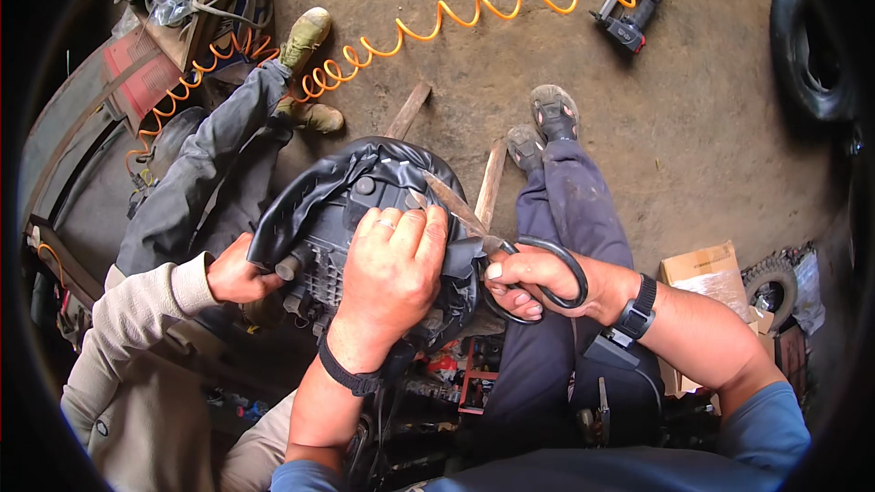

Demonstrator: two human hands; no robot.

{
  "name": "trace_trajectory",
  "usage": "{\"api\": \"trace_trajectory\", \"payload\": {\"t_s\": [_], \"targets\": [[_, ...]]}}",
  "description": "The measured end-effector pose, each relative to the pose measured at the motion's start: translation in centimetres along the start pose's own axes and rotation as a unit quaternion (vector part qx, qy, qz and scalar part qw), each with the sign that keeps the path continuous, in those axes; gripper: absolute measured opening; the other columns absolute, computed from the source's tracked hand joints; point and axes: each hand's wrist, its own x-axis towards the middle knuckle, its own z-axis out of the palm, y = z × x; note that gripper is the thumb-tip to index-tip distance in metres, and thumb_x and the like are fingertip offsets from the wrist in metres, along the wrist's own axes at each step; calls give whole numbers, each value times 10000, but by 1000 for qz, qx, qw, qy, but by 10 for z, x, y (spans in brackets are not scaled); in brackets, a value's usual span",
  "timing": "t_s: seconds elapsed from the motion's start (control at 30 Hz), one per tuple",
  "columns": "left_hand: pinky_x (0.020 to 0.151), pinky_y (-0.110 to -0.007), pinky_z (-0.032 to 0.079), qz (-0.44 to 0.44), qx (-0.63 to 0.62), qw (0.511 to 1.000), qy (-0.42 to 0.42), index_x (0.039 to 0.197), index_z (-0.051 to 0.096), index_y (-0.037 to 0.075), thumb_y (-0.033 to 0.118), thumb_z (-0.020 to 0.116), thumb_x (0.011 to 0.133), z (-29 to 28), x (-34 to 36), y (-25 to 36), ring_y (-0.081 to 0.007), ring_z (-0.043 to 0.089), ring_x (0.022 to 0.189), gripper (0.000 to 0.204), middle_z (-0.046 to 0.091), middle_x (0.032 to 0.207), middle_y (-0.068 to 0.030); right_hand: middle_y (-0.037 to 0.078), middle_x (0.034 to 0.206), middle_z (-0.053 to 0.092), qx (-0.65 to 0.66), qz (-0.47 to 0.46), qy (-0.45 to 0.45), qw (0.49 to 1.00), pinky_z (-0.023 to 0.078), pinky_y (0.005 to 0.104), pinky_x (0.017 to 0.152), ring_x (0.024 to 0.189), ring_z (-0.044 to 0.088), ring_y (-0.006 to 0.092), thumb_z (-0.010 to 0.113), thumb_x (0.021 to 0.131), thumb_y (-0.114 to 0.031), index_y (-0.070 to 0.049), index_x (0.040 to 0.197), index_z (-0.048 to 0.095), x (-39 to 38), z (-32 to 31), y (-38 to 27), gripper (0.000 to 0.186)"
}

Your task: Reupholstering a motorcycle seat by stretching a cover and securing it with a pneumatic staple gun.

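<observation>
An upturned seat with a ribbed black plastic base (324, 275) sits before me, its shiny black cover (305, 189) folded over the rim and dotted with staples. My left hand (387, 260) lies across the base, fingers curled down on the cover's edge; the fingertips are partly hidden. My right hand (556, 282) is closed round the black loop handles of large scissors (460, 208). Their worn blades point up and left, just beyond my left fingers, beside a loose flap of cover (463, 257). Another person's hand (241, 271), in a beige sleeve, grips the seat's left side.
A staple gun (629, 14) lies on the floor at the far right, joined to an orange coiled hose (437, 20). Wooden legs (490, 184) stick out beyond the seat. Tyres (809, 50) and a cardboard box (706, 275) are at right. The other person's legs (205, 155) extend at left.
</observation>
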Motion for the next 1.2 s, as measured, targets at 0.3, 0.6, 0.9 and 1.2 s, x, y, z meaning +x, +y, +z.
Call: {"api": "trace_trajectory", "payload": {"t_s": [0.3,0.6,0.9,1.2], "targets": [[770,-456,504,-20,-33,999,6,1212,709,-69,68,713,743,-5,-5,0,-316,637,838,489,641,911,-130,-54,650,492,-16,-7,21,1000,344,262,492,534,440,56,671,1105,-319,-124,812,560,-5,13,2,369],[780,-452,511,-4,-36,999,22,1205,709,-63,58,717,733,-2,-6,3,-322,639,831,488,648,923,-133,-70,647,507,-19,6,5,1000,330,235,476,522,444,33,677,1109,-341,-136,789,580,4,8,-5,392],[782,-464,506,-13,-64,998,27,1207,701,-50,35,734,653,-1,-9,-3,-345,625,842,561,644,926,-138,-14,762,582,9,41,-33,999,418,261,537,592,505,77,672,1124,-401,-71,943,624,8,-2,-20,379],[817,-452,533,8,-96,994,54,1206,736,-20,28,734,634,3,-9,16,-331,667,872,574,698,977,-124,-68,645,486,-248,-20,27,968,373,269,517,569,475,48,700,1085,-381,-101,786,614,-2,-9,-43,419]]}}
